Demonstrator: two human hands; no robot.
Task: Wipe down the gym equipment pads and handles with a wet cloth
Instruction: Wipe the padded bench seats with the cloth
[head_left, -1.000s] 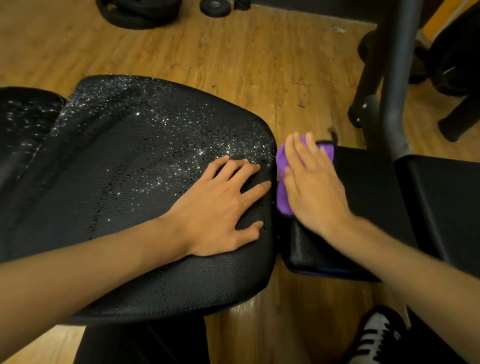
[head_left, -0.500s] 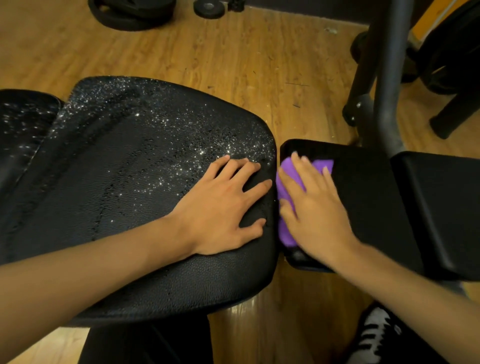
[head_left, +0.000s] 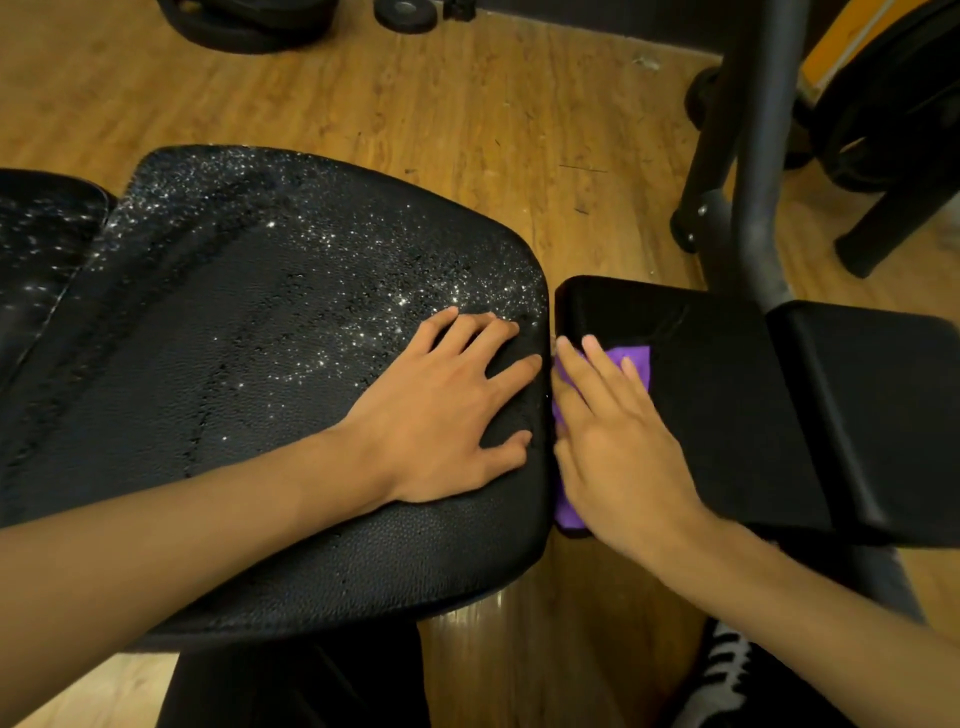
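Wood-plank flooring (head_left: 441, 119) surrounds two black textured vinyl pads: one wide, rounded seat pad (head_left: 260, 389) glistening with droplets and one smaller rectangular pad (head_left: 727, 395). One left hand (head_left: 447, 410) lies spread flat on the seat; one right hand (head_left: 618, 441) presses a purple cloth (head_left: 631, 361) flat onto the smaller pad's left edge.

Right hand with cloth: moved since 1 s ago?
Yes. The right hand and purple cloth slid toward the person, from the small pad's far edge toward its near edge.
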